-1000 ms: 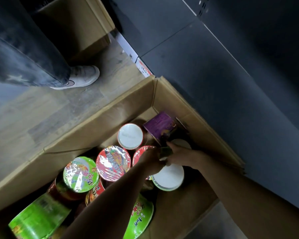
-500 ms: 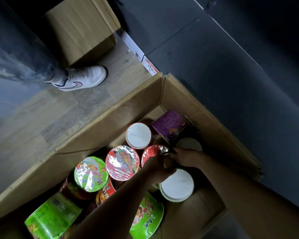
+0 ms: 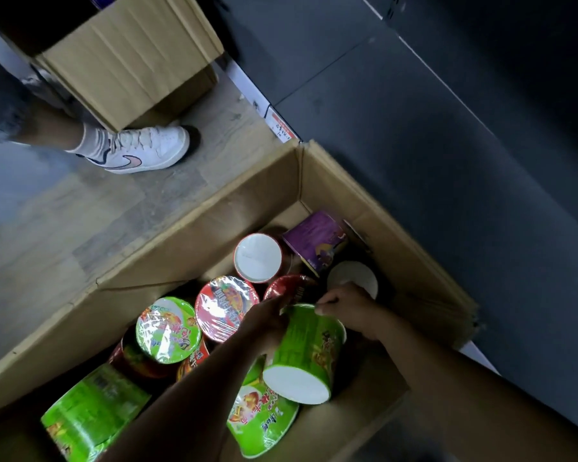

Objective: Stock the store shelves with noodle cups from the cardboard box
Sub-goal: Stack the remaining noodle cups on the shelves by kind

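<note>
An open cardboard box on the floor holds several noodle cups: green, red and one purple. Both my hands grip one green noodle cup, which lies tilted with its white bottom towards me. My left hand holds its left side near the rim. My right hand pinches the rim on the right. Behind them lie a red cup and a cup with its white bottom up.
Another person's leg and white sneaker stand on the wooden floor to the left. A second cardboard box sits behind it. Dark shelf panels run along the right, with a price label on the base strip.
The green cup stood bottom up among the others before; both hands have lifted and tipped it onto its side. The view has shifted slightly down and left.
</note>
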Demonstrator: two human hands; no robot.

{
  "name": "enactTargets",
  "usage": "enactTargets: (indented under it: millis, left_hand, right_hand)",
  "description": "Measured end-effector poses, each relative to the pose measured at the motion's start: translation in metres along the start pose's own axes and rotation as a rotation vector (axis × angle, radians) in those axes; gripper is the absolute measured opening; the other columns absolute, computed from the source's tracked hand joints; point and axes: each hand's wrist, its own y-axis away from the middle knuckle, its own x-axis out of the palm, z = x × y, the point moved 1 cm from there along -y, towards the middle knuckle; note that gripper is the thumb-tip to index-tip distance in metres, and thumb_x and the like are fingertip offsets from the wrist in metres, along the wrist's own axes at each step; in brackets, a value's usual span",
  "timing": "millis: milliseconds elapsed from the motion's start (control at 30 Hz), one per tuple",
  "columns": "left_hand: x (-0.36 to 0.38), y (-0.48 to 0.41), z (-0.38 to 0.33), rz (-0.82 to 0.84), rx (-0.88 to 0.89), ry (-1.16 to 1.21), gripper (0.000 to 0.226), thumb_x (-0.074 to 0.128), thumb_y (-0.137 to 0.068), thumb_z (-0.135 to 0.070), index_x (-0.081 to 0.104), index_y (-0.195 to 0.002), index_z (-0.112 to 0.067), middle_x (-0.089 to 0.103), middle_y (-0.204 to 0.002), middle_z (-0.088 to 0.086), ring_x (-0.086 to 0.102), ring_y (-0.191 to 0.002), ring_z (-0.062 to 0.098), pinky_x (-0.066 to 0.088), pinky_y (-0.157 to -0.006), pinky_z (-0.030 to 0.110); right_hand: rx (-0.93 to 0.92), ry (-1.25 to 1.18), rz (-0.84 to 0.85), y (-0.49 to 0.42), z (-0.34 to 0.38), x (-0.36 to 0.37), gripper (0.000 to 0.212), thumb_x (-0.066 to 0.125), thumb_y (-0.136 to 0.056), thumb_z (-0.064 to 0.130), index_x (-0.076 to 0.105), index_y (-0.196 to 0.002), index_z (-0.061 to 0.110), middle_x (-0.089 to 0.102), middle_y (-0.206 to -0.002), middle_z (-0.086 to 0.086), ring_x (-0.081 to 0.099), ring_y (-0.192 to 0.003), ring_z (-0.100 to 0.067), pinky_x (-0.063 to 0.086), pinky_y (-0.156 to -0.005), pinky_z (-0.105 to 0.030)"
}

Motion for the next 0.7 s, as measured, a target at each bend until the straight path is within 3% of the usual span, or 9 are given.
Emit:
enactTargets:
  millis: [167,333,467,533,633,700]
  left_hand:
    - [-0.013,0.019,-0.009,-0.032,0.006,0.032,0.031,0.048,-0.098,-0.03,0.058,-0.127,-0.028,0.061,-0.129,0.003,0.057,-0.116,0.021,0.038,-0.083,0.019]
    - [-0.047,0.05,-0.03,-0.031,0.071,0.068,0.024,0.057,-0.093,-0.027,0.068,-0.115,-0.025,0.067,-0.118,0.0,0.06,-0.11,0.016,0.041,-0.085,0.02]
    - [-0.077,0.082,-0.054,-0.003,0.138,0.148,0.021,0.058,-0.093,-0.025,0.07,-0.11,-0.023,0.07,-0.111,0.0,0.063,-0.101,0.013,0.045,-0.082,0.021]
    - [-0.093,0.098,-0.067,-0.025,0.17,0.177,0.017,0.061,-0.091,-0.03,0.072,-0.104,-0.026,0.071,-0.104,-0.001,0.066,-0.094,0.014,0.049,-0.078,0.022]
    - [-0.114,0.122,-0.092,-0.08,0.232,0.176,0.016,0.065,-0.088,-0.031,0.075,-0.097,-0.022,0.071,-0.09,0.003,0.062,-0.073,0.009,0.043,-0.061,0.011]
    - [-0.127,0.139,-0.111,-0.123,0.297,0.233,0.015,0.069,-0.079,-0.044,0.077,-0.084,-0.033,0.072,-0.09,0.009,0.061,-0.07,0.013,0.048,-0.065,0.019]
  right_hand:
    - [-0.023,-0.129,-0.001,0.025,0.003,-0.002,0.012,0.072,-0.081,0.02,0.075,-0.091,0.016,0.068,-0.079,0.004,0.063,-0.084,-0.011,0.048,-0.074,-0.021]
    - [-0.043,-0.241,0.006,0.065,0.016,-0.016,0.012,0.07,-0.083,0.013,0.074,-0.079,0.024,0.07,-0.072,0.008,0.062,-0.078,-0.008,0.048,-0.073,-0.023]
    - [-0.024,-0.316,0.011,0.106,0.039,-0.043,0.018,0.066,-0.087,0.01,0.07,-0.077,0.025,0.067,-0.062,0.013,0.06,-0.063,0.004,0.045,-0.058,-0.011]
    - [-0.026,-0.351,0.005,0.128,0.052,-0.058,0.016,0.066,-0.087,0.01,0.07,-0.076,0.022,0.068,-0.063,0.011,0.061,-0.063,0.001,0.048,-0.057,-0.015]
    - [-0.059,-0.349,-0.039,0.163,0.076,-0.08,0.016,0.065,-0.087,0.011,0.068,-0.078,0.024,0.068,-0.074,0.007,0.062,-0.073,-0.006,0.052,-0.066,-0.026]
    - [-0.109,-0.335,-0.076,0.186,0.091,-0.093,0.015,0.063,-0.087,0.009,0.07,-0.086,0.022,0.069,-0.082,-0.001,0.062,-0.082,-0.014,0.051,-0.075,-0.033]
